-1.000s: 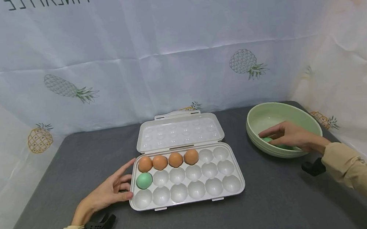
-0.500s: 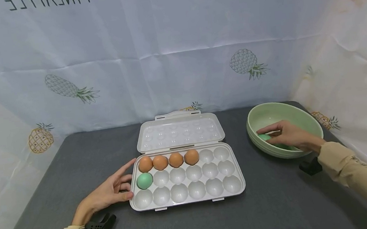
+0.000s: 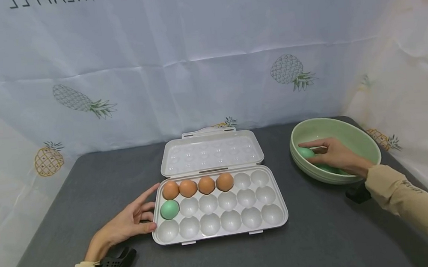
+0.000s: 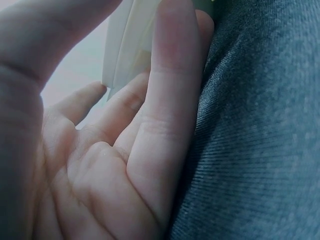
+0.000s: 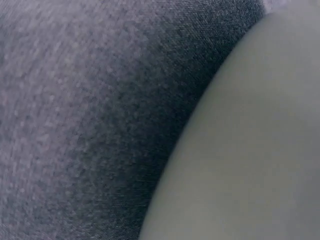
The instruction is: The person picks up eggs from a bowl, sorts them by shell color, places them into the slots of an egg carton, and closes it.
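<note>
A white egg tray [image 3: 219, 212] lies on the dark cloth, its lid [image 3: 211, 152] folded back behind it. Several brown eggs [image 3: 206, 185] fill the left part of its back row, and a green egg [image 3: 169, 209] sits at the left of the middle row. My left hand [image 3: 125, 221] rests along the tray's left edge, thumb and fingertips touching it; the left wrist view shows the palm [image 4: 90, 185] beside it. In the light green bowl [image 3: 362, 149] my right hand [image 3: 334, 155] pinches a green egg [image 3: 306, 152] between thumb and fingers. More green shows beneath that hand, partly hidden.
The bowl stands at the back right of the table [image 3: 226, 263], near its right edge; its wall [image 5: 250, 150] takes up much of the right wrist view. A pineapple-print curtain [image 3: 194, 92] hangs right behind the table and down both sides.
My right hand has shifted slightly left and up inside the bowl, lifting the green egg so more of it shows. My left hand and the tray stay put; the head view tilts slightly.
</note>
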A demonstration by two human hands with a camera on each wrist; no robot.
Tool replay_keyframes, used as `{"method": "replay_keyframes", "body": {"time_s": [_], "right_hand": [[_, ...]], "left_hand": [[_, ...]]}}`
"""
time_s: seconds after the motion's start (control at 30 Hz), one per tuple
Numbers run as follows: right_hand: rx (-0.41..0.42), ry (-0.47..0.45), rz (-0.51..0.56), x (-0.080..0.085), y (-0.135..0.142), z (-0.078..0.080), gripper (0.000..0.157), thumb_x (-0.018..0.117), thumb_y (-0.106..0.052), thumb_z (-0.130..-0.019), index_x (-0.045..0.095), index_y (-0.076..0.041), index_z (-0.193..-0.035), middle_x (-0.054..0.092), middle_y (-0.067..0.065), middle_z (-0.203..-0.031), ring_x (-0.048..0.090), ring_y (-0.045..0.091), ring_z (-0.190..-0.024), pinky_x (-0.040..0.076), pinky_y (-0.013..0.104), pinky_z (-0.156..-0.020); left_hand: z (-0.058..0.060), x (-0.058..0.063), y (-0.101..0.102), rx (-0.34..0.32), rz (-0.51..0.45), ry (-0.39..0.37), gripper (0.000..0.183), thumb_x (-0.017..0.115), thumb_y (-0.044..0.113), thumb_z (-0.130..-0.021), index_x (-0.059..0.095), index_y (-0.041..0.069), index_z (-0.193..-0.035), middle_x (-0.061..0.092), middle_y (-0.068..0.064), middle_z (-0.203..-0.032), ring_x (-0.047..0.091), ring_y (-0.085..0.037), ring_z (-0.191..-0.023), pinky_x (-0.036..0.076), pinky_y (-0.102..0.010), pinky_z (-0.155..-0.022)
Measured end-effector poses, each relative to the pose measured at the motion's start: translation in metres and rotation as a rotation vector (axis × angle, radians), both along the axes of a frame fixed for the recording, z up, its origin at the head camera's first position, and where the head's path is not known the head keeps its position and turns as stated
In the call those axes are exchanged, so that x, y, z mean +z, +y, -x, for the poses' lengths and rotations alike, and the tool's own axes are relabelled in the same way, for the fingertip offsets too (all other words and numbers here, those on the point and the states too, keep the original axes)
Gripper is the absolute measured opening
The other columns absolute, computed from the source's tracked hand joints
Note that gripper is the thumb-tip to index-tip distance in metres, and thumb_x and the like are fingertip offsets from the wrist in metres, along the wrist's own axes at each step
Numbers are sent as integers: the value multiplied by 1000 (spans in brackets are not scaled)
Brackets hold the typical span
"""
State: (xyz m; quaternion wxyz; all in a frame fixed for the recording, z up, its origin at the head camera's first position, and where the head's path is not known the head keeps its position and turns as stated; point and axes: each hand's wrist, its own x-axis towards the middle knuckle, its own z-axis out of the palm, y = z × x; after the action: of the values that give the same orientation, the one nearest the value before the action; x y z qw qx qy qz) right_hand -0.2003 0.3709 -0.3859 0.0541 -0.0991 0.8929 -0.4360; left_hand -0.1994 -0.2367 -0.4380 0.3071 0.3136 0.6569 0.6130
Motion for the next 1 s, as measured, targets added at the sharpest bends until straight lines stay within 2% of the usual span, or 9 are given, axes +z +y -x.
{"method": "replay_keyframes", "body": {"time_s": [0.07, 0.1, 0.2, 0.3, 0.43, 0.57, 0.67, 0.8, 1.0], "right_hand": [[-13, 2, 16, 1, -1, 0, 57, 73, -14, -95, 54, 0, -146, 50, 28, -150, 65, 33, -125, 58, 25, -82], [-20, 0, 30, 2, -1, 0, 57, 73, -15, -95, 53, 0, -147, 51, 25, -151, 67, 26, -122, 59, 26, -81], [-40, -20, 78, 3, -1, -1, 61, 73, -20, -96, 51, -2, -150, 58, 3, -142, 68, 2, -105, 59, 29, -80], [-51, -49, 112, 4, -1, -1, 64, 74, -21, -95, 49, -1, -150, 55, -2, -140, 65, -7, -100, 60, 30, -81], [-77, -72, 124, 5, -3, 0, 66, 76, -21, -94, 49, 0, -150, 62, 2, -136, 65, -8, -100, 59, 30, -81], [-117, -87, 169, 6, -5, 2, 70, 78, -21, -93, 47, 2, -151, 71, -20, -109, 70, -1, -93, 59, 29, -77], [-128, -88, 195, 5, -6, 4, 71, 78, -20, -92, 46, 4, -151, 72, -25, -99, 71, 1, -89, 59, 28, -73], [-135, -83, 239, 4, -7, 5, 70, 77, -18, -93, 45, 3, -151, 71, -25, -102, 71, 2, -89, 60, 29, -73], [-145, -36, 288, 7, -9, -1, 62, 77, -16, -93, 52, -3, -149, 64, -27, -116, 69, -2, -101, 60, 28, -78]], "left_hand": [[0, 0, 0, -4, -4, 2, 97, 61, -4, -99, -6, 16, -166, 60, 8, -141, 70, -10, -107, 58, -28, -87], [0, 0, 0, -7, -6, 1, 97, 61, -4, -99, -6, 16, -166, 60, 8, -141, 70, -10, -107, 58, -28, -87], [0, 0, 0, -13, -11, -9, 97, 60, -4, -99, -6, 17, -166, 60, 8, -141, 69, -9, -106, 58, -27, -86], [0, 0, -1, -17, -14, -16, 97, 60, -4, -99, -6, 18, -166, 60, 7, -141, 69, -9, -106, 58, -27, -86], [0, 0, -1, -18, -17, -21, 97, 60, -4, -99, -7, 18, -166, 60, 6, -141, 69, -9, -106, 58, -27, -85], [0, 0, 0, -20, -15, -22, 97, 60, -4, -100, -8, 17, -166, 60, 7, -141, 69, -9, -107, 58, -27, -85], [0, -1, 0, -14, -5, -12, 97, 60, -3, -100, -7, 17, -166, 60, 7, -141, 69, -10, -108, 58, -28, -86], [0, 0, 1, 0, 9, 7, 97, 62, -3, -99, -6, 15, -165, 60, 8, -140, 70, -10, -108, 58, -28, -87], [0, 0, 1, 4, 14, 3, 97, 62, -3, -99, -7, 15, -165, 60, 8, -140, 70, -10, -108, 58, -28, -87]]}}
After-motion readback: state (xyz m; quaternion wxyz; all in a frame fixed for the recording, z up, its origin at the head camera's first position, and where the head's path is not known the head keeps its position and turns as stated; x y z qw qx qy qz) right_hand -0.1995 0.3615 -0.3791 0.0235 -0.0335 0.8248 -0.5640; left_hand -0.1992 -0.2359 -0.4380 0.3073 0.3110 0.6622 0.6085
